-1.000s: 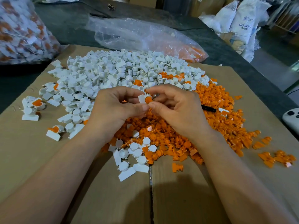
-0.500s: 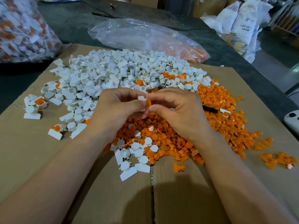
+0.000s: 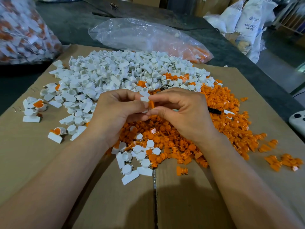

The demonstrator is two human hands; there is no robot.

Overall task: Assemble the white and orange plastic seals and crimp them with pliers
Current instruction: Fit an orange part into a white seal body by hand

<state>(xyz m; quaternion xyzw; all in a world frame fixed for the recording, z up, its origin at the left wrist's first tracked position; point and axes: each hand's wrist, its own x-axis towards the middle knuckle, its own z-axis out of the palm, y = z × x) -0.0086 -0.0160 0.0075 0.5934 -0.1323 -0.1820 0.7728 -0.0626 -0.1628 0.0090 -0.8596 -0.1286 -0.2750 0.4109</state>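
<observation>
My left hand pinches a white seal body between thumb and fingers, above the middle of the piles. My right hand pinches an orange insert and holds it against the white body. Behind the hands lies a large heap of white seal bodies. To the right and underneath spreads a heap of orange inserts. A black pliers handle pokes out from behind my right hand on the orange heap; the rest of the pliers is hidden.
All lies on flattened cardboard over a dark table. Several assembled white-and-orange seals sit at the left. A clear bag with orange parts lies behind, a full bag far left, a white controller at the right edge.
The hands have stayed together over the piles. The orange insert has turned from face-on to upright and is pressed closer against the white body.
</observation>
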